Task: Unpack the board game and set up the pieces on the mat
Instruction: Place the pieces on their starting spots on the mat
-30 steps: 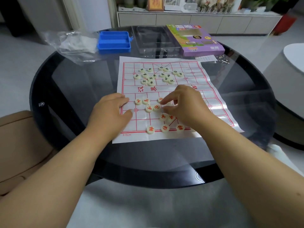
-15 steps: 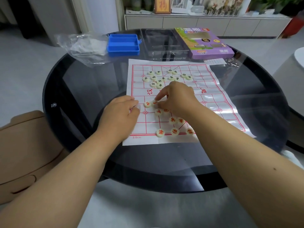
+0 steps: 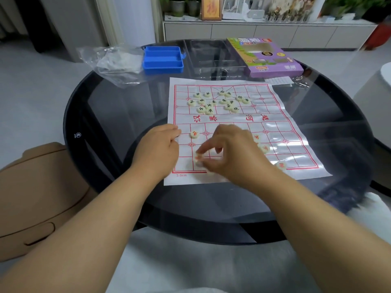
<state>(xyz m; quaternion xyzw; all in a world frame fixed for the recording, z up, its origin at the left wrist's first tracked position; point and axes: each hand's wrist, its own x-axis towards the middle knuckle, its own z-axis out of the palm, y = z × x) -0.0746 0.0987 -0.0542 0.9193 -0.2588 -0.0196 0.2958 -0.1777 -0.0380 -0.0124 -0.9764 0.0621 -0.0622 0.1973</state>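
A white mat (image 3: pixel 296 157) with a red grid lies on the round glass table (image 3: pixel 105 123). Several cream discs with dark characters (image 3: pixel 215 101) cluster on its far half. Red-marked discs lie on the near half, one at the left (image 3: pixel 194 134) and others at the right (image 3: pixel 264 148). My left hand (image 3: pixel 158 151) rests on the mat's left edge, fingers loosely curled. My right hand (image 3: pixel 230 153) pinches a red-marked disc (image 3: pixel 198 157) just above the near left corner of the grid; it is blurred by motion and hides more discs.
A blue plastic tray (image 3: pixel 162 60), a crumpled clear bag (image 3: pixel 115 62), a clear lid (image 3: pixel 213 56) and the purple game box (image 3: pixel 266 56) stand at the table's far side. Keys (image 3: pixel 301 82) lie by the mat's far right corner. A tan seat (image 3: pixel 31 197) is at my left.
My right hand has moved from the middle of the near half toward the near left corner, carrying a red-marked disc. The left hand stays on the mat's left edge. The camera has shifted.
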